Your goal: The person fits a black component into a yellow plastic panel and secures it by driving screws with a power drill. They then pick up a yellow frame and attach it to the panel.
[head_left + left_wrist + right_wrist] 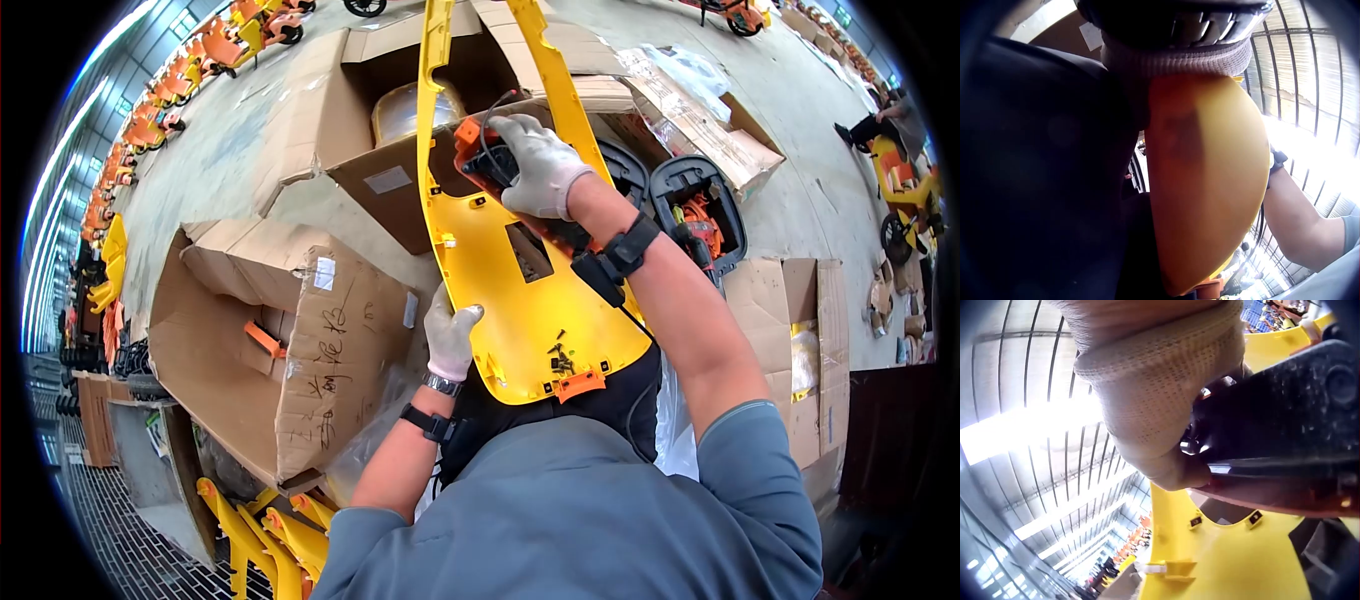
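A large yellow plastic panel (500, 300) lies over the person's lap, its two long arms stretching away. Dark screws (562, 358) are heaped near its close end, by an orange clip (580, 384). The gloved left hand (450, 335) grips the panel's left edge, thumb on top; in the left wrist view the panel's curved side (1210, 187) fills the middle. Above the panel, the gloved right hand (540, 170) holds a black and orange part (485, 160) with a thin cable. The right wrist view shows that hand (1154, 412) curled around the dark part (1285, 419).
An open cardboard box (340, 360) with an orange piece stands at left, another box (385, 190) beyond the panel. At right are a black case (700, 200) with orange items and another carton (835, 350). Yellow parts (260, 540) lie at lower left. Someone sits far right.
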Motion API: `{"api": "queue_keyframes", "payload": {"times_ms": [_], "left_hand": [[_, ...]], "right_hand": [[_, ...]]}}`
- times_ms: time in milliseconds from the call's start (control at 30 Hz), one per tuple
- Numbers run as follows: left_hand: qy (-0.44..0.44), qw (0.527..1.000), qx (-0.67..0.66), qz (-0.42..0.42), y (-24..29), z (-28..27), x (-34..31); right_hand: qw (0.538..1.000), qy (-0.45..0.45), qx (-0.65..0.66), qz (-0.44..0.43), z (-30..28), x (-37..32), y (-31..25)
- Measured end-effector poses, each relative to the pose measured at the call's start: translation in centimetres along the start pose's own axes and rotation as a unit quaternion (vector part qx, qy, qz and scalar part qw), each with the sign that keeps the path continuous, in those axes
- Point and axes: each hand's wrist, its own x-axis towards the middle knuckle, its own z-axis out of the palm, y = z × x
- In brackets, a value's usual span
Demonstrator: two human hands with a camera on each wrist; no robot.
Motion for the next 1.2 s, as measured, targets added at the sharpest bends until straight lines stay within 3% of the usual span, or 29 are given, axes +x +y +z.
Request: {"api": "queue_keyframes", "payload": {"times_ms": [167,433,533,733,867,1000,1200], "left_hand": [[0.009,0.999,0.037,0.007,0.4,0.1,-0.1],[0.002,1.0,0.004,0.007,1.1,0.4,-0.3],[-0.003,1.0,0.025,0.007,1.2,0.3,-0.3],[0.011,0.999,0.049,0.014,0.6,0.1,-0.1],[0.015,0.998,0.056,0.034,0.7,0.2,-0.2],[0.027,0.995,0.085,0.042,0.6,0.3,-0.2],[0.02,0.997,0.071,0.034,0.2,0.1,0.0]], "right_hand": [[0.991,-0.086,-0.104,-0.008,1.7,0.9,-2.5],[0.986,-0.086,-0.125,-0.069,2.8,3.1,-2.5],[0.993,-0.084,-0.075,-0.047,2.2,3.1,-2.4],[0.983,-0.03,0.138,0.115,2.5,2.0,0.5],[0.937,0.042,0.325,0.125,5.3,-0.4,4.2],[0.876,0.032,0.447,0.177,4.3,-2.2,4.9],[0.81,0.092,0.533,0.226,6.0,-2.0,4.6]]}}
